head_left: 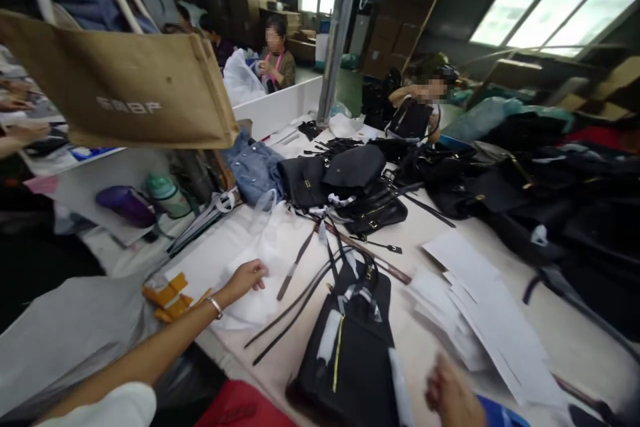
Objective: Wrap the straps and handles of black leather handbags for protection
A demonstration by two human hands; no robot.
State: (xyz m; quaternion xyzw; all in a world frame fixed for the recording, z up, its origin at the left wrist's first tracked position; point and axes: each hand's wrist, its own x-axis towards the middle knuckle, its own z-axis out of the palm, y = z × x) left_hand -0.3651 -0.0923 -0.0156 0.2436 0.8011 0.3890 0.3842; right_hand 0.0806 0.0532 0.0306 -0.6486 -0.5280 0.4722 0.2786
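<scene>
A black backpack (pixel 357 353) with a yellow zipper lies on the table in front of me, with clear plastic wrap on its straps and handle. My left hand (pixel 249 278), a bracelet on its wrist, is over white plastic film (pixel 273 240) left of the bag, its fingers curled; what they hold, if anything, is too small to tell. To the right of the bag my right hand (pixel 447 390) is smeared by motion near the bottom edge. Near it lie white paper sheets (pixel 493 313). Thin black straps (pixel 295 310) stretch from the bag towards the left.
Several black bags (pixel 355 170) and a denim item (pixel 257 170) lie further back on the table. More black bags (pixel 530 193) are piled at right. A brown paper bag (pixel 145 90) hangs at upper left above bottles (pixel 167 193). Two people sit beyond a metal post (pixel 340 33).
</scene>
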